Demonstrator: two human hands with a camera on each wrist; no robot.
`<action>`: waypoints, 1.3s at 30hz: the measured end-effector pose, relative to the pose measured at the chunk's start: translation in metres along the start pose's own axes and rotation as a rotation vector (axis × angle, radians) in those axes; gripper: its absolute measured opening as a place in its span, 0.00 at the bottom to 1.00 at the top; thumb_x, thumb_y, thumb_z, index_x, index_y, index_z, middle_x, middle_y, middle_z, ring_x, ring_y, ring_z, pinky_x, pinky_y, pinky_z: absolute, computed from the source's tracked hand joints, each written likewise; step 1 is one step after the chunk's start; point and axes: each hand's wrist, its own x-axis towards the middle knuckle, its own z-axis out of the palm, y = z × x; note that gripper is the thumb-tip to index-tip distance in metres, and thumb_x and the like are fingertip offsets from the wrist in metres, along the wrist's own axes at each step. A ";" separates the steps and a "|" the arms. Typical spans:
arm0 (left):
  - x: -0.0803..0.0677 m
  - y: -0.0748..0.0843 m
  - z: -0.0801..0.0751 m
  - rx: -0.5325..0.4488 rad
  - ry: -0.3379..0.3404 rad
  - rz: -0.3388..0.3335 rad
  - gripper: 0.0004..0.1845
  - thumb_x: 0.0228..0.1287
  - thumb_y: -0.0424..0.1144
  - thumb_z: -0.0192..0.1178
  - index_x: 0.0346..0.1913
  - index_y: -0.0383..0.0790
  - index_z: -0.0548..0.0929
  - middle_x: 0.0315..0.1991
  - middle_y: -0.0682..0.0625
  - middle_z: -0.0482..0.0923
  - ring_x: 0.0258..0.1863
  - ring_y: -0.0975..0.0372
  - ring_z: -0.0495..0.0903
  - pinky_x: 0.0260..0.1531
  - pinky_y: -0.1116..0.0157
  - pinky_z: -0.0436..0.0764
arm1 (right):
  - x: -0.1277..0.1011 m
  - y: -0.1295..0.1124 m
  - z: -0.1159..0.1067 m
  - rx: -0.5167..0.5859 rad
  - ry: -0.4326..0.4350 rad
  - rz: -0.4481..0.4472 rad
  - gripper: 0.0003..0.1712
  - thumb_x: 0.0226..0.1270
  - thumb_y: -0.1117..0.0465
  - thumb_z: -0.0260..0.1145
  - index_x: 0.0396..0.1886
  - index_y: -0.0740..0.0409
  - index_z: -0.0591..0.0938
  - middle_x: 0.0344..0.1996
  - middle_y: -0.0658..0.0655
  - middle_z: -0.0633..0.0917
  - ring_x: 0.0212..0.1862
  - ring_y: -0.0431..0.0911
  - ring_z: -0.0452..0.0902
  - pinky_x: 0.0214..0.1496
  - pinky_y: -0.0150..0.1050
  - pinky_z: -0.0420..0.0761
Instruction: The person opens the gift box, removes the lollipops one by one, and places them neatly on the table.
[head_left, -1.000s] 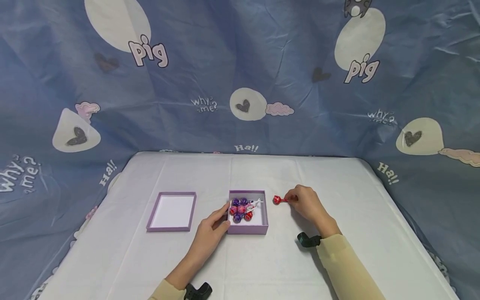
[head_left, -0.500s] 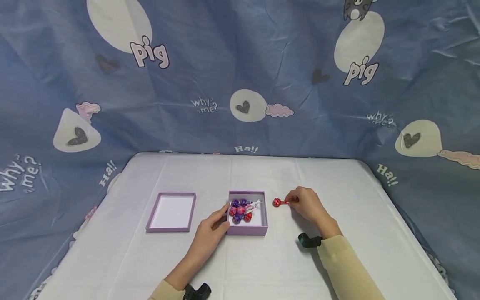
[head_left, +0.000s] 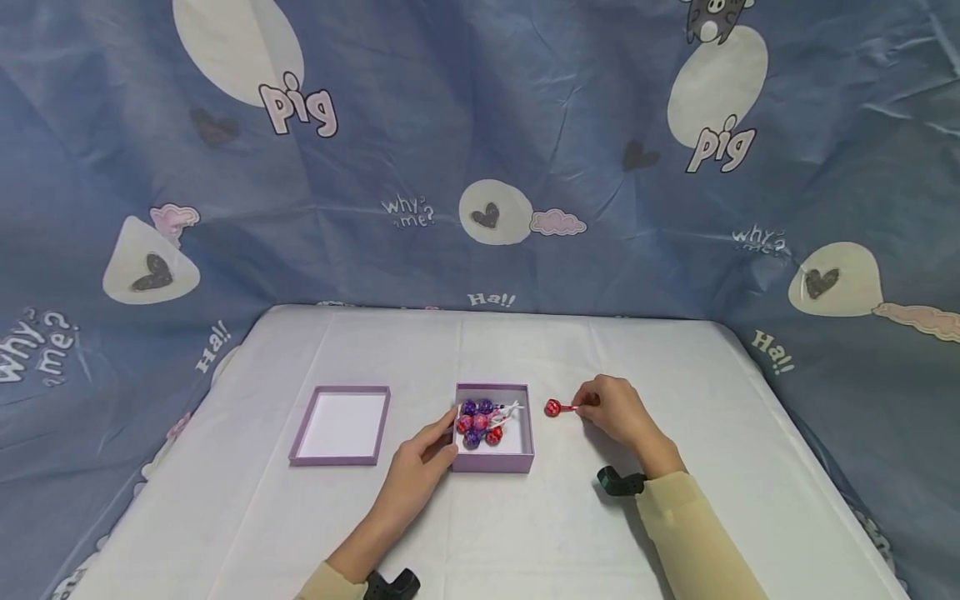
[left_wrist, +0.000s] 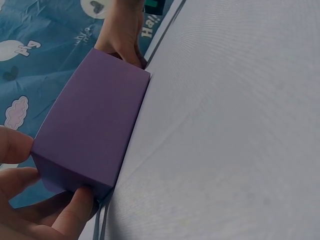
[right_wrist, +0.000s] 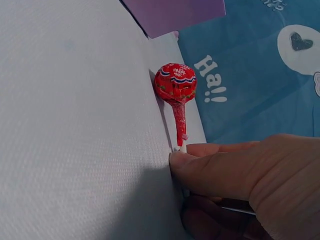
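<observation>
White cloth covers the tabletop [head_left: 525, 533]. A purple lid [head_left: 341, 424] lies left of the open purple box [head_left: 492, 457], which holds lollipops [head_left: 480, 422]. The left hand [head_left: 416, 467] grips the box's left wall with curled fingers [left_wrist: 75, 207]. The right hand [head_left: 618, 412] pinches a red lollipop [right_wrist: 175, 85] by its stick, just right of the box.

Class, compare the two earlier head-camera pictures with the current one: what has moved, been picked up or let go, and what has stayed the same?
Almost nothing changed. The right hand still pinches the stick of the red lollipop, which lies on the table right of the purple box. The left hand still holds the box's left side. Nothing was let go; the lid stays put. Small shifts look like camera movement.
</observation>
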 end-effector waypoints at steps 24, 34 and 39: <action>0.002 -0.001 0.000 0.008 0.007 0.006 0.27 0.71 0.33 0.61 0.71 0.52 0.75 0.69 0.47 0.72 0.66 0.55 0.73 0.65 0.61 0.71 | 0.001 -0.001 -0.011 -0.018 -0.049 0.030 0.11 0.55 0.66 0.77 0.38 0.52 0.89 0.27 0.47 0.80 0.32 0.44 0.72 0.37 0.41 0.74; 0.003 0.004 -0.001 -0.004 -0.009 0.018 0.27 0.72 0.33 0.61 0.71 0.52 0.74 0.69 0.47 0.71 0.65 0.55 0.74 0.64 0.62 0.72 | -0.002 -0.017 -0.031 -0.031 0.024 -0.014 0.15 0.53 0.69 0.71 0.43 0.56 0.89 0.36 0.57 0.85 0.36 0.48 0.80 0.39 0.48 0.80; 0.000 0.003 0.000 -0.011 -0.017 0.041 0.27 0.72 0.33 0.60 0.72 0.48 0.74 0.69 0.44 0.71 0.65 0.52 0.74 0.64 0.60 0.72 | -0.004 -0.025 -0.032 -0.058 0.035 -0.026 0.15 0.55 0.66 0.73 0.45 0.55 0.89 0.37 0.57 0.85 0.38 0.49 0.80 0.39 0.47 0.80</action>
